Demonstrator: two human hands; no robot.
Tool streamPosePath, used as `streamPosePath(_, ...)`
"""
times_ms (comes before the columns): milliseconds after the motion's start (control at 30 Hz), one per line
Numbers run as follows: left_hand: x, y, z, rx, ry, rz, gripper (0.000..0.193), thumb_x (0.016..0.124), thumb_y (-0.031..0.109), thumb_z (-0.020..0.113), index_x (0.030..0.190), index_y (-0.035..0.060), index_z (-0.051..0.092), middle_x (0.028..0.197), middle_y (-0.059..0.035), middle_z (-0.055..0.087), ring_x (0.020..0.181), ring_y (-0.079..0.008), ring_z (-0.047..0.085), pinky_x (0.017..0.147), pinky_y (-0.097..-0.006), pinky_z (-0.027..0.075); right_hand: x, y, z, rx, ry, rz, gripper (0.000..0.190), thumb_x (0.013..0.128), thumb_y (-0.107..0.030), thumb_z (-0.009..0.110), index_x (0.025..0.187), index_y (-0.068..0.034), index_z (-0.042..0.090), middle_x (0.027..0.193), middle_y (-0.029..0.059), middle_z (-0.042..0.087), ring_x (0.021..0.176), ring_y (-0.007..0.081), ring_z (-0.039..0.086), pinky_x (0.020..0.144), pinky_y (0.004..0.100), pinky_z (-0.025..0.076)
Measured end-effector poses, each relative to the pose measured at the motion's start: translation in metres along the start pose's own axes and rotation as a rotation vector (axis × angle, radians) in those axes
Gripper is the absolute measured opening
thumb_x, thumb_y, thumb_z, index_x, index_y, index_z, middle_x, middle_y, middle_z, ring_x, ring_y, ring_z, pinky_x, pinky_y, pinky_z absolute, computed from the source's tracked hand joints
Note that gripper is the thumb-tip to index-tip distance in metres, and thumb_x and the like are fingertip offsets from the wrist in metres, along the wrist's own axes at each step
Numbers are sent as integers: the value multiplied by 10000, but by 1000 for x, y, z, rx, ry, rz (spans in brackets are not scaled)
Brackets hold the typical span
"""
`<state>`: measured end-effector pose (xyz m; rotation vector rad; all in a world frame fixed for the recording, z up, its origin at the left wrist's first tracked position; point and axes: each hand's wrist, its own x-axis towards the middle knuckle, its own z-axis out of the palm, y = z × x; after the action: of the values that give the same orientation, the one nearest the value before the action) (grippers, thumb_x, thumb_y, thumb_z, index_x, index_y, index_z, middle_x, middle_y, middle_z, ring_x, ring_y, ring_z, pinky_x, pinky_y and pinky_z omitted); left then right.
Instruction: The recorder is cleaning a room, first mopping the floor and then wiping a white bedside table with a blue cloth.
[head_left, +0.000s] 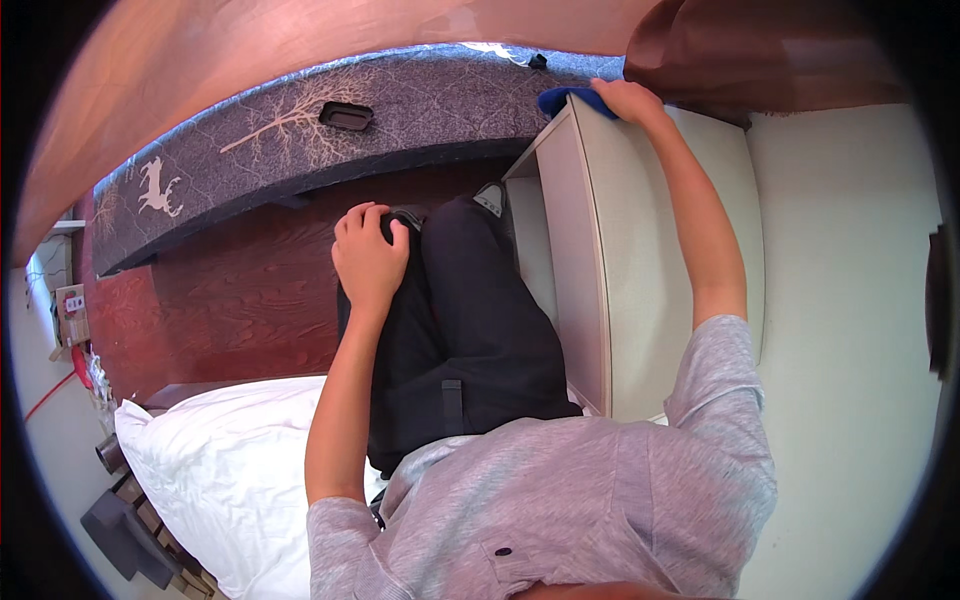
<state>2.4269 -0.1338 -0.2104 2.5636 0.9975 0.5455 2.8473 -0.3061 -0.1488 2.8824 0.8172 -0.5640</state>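
My right hand (631, 101) reaches out to the far corner of a pale cabinet (660, 247), which stands at my right side. A blue cloth (556, 100) lies under that hand, folded over the cabinet's top edge. The fingers hold it there, and part of the cloth is hidden beneath them. My left hand (371, 251) rests on my left knee with its fingers apart and nothing in it. Both legs, in black trousers (480, 300), are bent in front of me.
Across from me runs a long surface under a dark cover (435, 105) with tree and deer patterns. A black tray (346, 115) sits on it. Dark red wooden flooring (240, 300) lies between. White bedding (232, 457) is at my left; a pale wall (832, 300) rises at right.
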Motion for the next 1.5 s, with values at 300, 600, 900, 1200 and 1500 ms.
streamPosePath(300,-4,-11,-15,63,-32,-48,235,877,209,609,1080,100,655,1242,-62,614,1201,-288,540,962,-439,445,51,145,21,-69,155,201,624,967,-482,280,1405,-107,517,1489,148,451,1362,337,443,1134,448,340)
streamPosePath(600,-2,-5,-16,100,-100,-101,252,873,204,607,1102,106,643,1260,-50,594,1240,-275,508,997,-450,405,72,211,34,-158,356,287,640,1001,-500,269,1511,-121,347,1581,116,312,1461,304,275,1199,426,215)
streamPosePath(900,13,13,2,113,-74,-17,244,857,241,613,1071,130,650,1224,-22,600,1257,-254,494,1016,-451,369,50,108,-16,-65,-234,-14,677,991,-515,349,1488,-56,379,1570,120,341,1448,251,302,1181,334,227)
streamPosePath(1200,8,0,1,41,17,-39,181,838,246,625,973,140,683,1132,7,633,1171,-212,534,953,-430,386,47,-27,-20,125,-658,141,459,900,-403,485,1243,-161,669,1273,73,638,1099,223,614,984,403,435)
streamPosePath(1500,4,-4,-2,102,27,-45,191,813,239,626,956,124,676,1085,-4,632,1158,-220,538,938,-440,389,40,-91,-17,-54,-723,121,556,819,-533,623,1210,-142,679,1242,65,652,1076,224,623,955,408,460)
